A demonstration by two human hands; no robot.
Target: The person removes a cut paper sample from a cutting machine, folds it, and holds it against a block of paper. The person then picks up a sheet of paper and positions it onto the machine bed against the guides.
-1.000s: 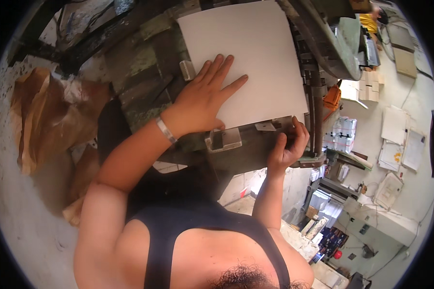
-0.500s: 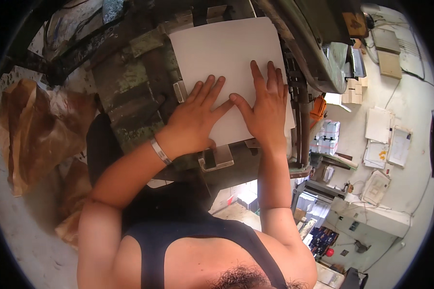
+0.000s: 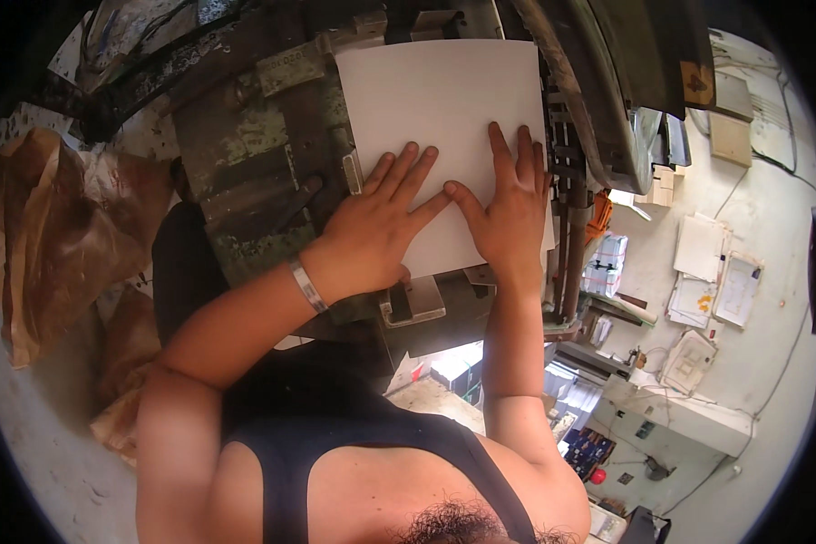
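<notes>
A white sheet of paper (image 3: 444,95), perhaps the top of a stack, lies on the dark, worn metal bed (image 3: 245,181) of a machine. My left hand (image 3: 376,218) rests on its lower left part with fingers spread, a silvery band round the wrist. Flat on the lower right part is my right hand (image 3: 508,213), fingers pointing away from me. The tips of my left forefinger and right thumb meet near the paper's middle. A small metal stop (image 3: 352,172) sits against the left edge. Another metal bracket (image 3: 414,302) is at the near edge, by my left thumb.
A curved dark machine part (image 3: 589,91) rises beside the paper's right edge. Crumpled brown wrapping paper (image 3: 72,236) lies at the left. Farther right are an orange object (image 3: 599,216), a strapped paper bundle (image 3: 605,265) and cardboard pieces (image 3: 698,243) on the floor.
The view has shifted slightly, so the paper and machine sit a little farther right in it. Both hands keep nearly the same place on the paper, still flat and spread.
</notes>
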